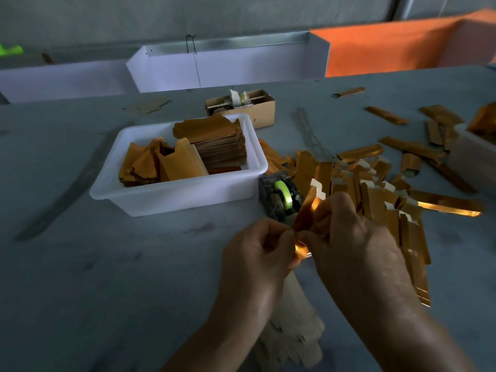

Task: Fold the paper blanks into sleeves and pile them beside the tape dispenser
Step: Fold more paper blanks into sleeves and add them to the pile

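I see the left hand and right hand both pinching a shiny gold blank, long axis pointing up-right, away from me.

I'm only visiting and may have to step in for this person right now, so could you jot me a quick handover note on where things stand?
Left hand and right hand: both pinch one gold paper strip in mid-fold, just in front of the tape dispenser.
Supplies: flat blanks sit in the white tub, left of the dispenser; pale blanks also lie under the wrists.
Done: a big pile of folded sleeves lies right of the dispenser.
Left: finish this fold, add it to the pile, then work through the remaining blanks.
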The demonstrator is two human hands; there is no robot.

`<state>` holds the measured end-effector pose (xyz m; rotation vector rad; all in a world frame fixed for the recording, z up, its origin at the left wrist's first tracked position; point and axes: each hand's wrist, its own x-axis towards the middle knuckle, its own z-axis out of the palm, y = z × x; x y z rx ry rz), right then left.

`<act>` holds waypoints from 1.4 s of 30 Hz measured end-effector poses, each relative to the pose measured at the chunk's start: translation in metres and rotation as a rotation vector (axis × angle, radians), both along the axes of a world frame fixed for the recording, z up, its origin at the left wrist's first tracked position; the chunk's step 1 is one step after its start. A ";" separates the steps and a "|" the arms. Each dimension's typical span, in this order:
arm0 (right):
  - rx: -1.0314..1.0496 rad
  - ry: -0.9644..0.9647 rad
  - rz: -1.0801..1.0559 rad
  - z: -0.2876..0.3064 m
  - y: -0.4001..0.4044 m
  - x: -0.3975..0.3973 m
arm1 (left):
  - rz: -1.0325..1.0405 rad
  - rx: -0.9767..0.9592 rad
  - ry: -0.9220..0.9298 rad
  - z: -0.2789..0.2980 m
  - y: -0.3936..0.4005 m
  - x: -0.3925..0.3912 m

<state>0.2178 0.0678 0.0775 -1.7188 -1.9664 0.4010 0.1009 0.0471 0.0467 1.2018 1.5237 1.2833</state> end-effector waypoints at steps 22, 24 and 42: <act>0.121 0.220 -0.106 -0.019 0.050 0.038 | -0.276 0.141 0.474 -0.017 -0.011 -0.047; 0.109 0.068 -0.211 -0.022 0.062 0.050 | -0.440 0.281 0.641 -0.039 -0.023 -0.038; 0.053 0.021 -0.158 -0.035 0.052 0.043 | -0.725 0.548 1.324 -0.098 -0.013 -0.049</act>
